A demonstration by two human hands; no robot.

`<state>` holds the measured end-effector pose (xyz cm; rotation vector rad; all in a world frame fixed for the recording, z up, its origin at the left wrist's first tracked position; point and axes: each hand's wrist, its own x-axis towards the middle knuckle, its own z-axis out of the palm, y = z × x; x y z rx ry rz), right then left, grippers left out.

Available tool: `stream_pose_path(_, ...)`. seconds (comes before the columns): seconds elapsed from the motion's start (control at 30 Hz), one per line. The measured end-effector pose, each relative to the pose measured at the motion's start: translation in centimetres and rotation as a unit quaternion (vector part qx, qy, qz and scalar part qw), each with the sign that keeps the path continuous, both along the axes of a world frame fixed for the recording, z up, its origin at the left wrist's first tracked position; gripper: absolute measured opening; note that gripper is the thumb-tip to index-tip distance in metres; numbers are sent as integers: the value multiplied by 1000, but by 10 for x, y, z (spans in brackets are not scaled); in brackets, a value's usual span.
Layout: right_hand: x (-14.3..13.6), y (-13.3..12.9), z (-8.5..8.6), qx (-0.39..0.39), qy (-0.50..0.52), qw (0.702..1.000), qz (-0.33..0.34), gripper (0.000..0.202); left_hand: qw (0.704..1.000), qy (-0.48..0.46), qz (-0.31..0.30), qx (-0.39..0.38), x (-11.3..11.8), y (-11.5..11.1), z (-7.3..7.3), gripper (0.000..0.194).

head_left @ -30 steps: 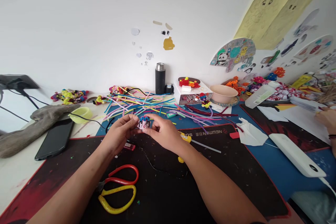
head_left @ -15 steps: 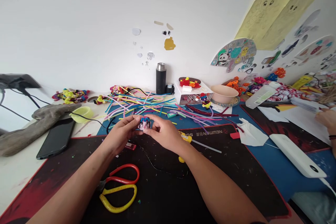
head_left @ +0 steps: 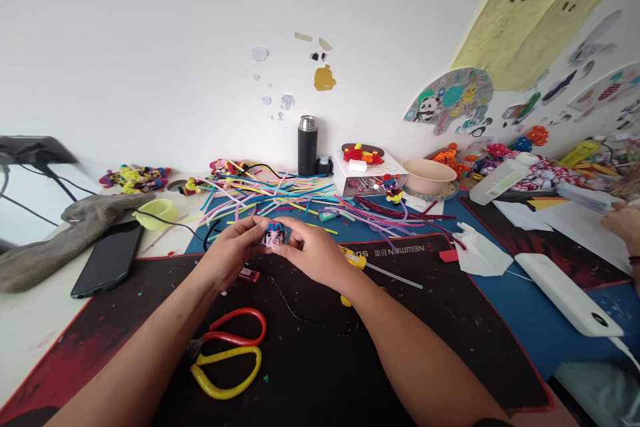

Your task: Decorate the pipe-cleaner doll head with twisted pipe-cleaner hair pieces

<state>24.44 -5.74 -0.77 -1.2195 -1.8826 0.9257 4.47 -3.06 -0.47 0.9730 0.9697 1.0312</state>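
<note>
Between my two hands is a small doll head (head_left: pixel 275 236) with a white painted face and a blue and red top. The fingers of my left hand (head_left: pixel 239 245) pinch its left side. My right hand (head_left: pixel 311 248) grips it from the right, thumb at the lower edge. Below them on the black mat (head_left: pixel 320 360) lie scissors (head_left: pixel 227 373) with one red and one yellow handle, their blades mostly hidden by my left forearm. A yellow glue gun (head_left: pixel 354 258) with a clear glue stick (head_left: pixel 395 275) is partly covered by my right arm.
Many coloured pipe cleaners (head_left: pixel 270 197) spread behind my hands. A black thermos (head_left: pixel 307 147), a white box (head_left: pixel 345 177) and a pink bowl (head_left: pixel 429 175) stand along the wall. A phone (head_left: pixel 107 260) lies left, a white power bank (head_left: pixel 567 295) right. Another person's hand (head_left: pixel 620 223) shows at the right edge.
Both hands keep hold of the doll head in nearly the same place; its face looks slightly tilted. The whole view has shifted a little.
</note>
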Motion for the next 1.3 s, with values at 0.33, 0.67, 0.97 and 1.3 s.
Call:
stream_pose_path(0.33,1,1,-3,-4,-1,1000,-6,56,998,-49,7,-26,-2,0,-2,49)
stream_pose_path(0.67,1,2,-3,-5,-10,1000,-3,55,999,-38,-15,-13,-3,1,-3,34)
stream_pose_path(0.97,2,3,-4,-12,9,1000,-12,55,996,-77,-17,-46,-7,4,-6,25)
stream_pose_path(1.3,4,5,-6,-13,17,1000,-13,55,993,-98,-32,-54,-8,5,-7,19)
